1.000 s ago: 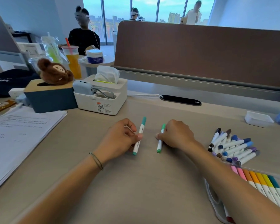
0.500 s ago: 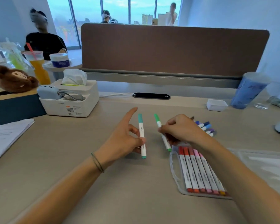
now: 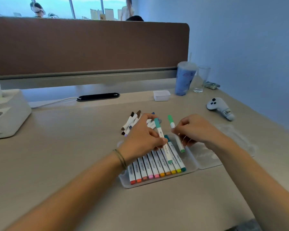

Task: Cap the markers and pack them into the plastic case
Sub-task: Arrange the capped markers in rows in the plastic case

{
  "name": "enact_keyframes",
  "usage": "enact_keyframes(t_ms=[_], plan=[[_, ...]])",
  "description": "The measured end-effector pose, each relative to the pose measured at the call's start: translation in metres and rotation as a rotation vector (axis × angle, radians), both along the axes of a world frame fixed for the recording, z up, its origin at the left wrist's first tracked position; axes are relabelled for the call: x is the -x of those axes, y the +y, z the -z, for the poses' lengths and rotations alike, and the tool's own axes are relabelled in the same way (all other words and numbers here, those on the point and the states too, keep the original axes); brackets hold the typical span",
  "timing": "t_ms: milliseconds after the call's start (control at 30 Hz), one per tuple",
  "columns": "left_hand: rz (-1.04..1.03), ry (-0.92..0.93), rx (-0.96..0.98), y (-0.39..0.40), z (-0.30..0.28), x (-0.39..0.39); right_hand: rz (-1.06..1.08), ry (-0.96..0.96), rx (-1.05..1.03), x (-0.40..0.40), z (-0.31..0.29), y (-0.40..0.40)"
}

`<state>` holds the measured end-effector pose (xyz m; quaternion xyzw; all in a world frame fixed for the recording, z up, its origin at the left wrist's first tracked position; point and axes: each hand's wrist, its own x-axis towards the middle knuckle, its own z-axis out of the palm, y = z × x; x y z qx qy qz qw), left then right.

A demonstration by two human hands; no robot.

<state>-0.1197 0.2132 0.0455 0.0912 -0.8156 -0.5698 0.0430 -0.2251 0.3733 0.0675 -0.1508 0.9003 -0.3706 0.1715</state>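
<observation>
My left hand (image 3: 141,139) pinches a teal-capped marker (image 3: 163,140) and holds it over the open clear plastic case (image 3: 157,181). My right hand (image 3: 196,129) pinches a green-capped marker (image 3: 175,133) just to its right, above the case's right end. Both markers are capped at both ends. Several capped markers, red through yellow to teal, lie side by side in the case. A loose pile of markers (image 3: 132,121) lies on the desk behind my left hand, partly hidden by it. The case's clear lid (image 3: 227,144) lies flat to the right.
A white controller (image 3: 220,108) lies at the right. A blue cup (image 3: 184,79), a glass (image 3: 202,79) and a small white tray (image 3: 161,95) stand at the back. A white tissue box (image 3: 7,112) is at the left. A brown divider (image 3: 90,47) closes the desk's far edge.
Both hands have carried their markers to the right, from the bare desk to above the case. The view has swung right, so the case is now in the middle.
</observation>
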Motion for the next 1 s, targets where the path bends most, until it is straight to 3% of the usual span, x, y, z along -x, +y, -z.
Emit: enact_keyframes(t_ms=[300,433,567,667,1000], plan=[[0.052,-0.024,0.152,0.038,0.023,0.034,0.023,-0.039,-0.073,0.007,0.016,0.036],[0.031,0.002,0.342,0.041,0.027,0.037,0.006,-0.038,-0.067,0.007,0.018,0.037],[0.028,-0.062,0.668,0.033,0.029,0.042,-0.010,-0.058,-0.057,0.008,0.018,0.038],[0.040,-0.125,0.800,0.032,0.027,0.039,-0.021,-0.085,-0.042,0.009,0.018,0.039],[0.088,-0.111,0.976,0.046,0.024,0.020,-0.045,-0.130,-0.012,0.011,0.019,0.040]])
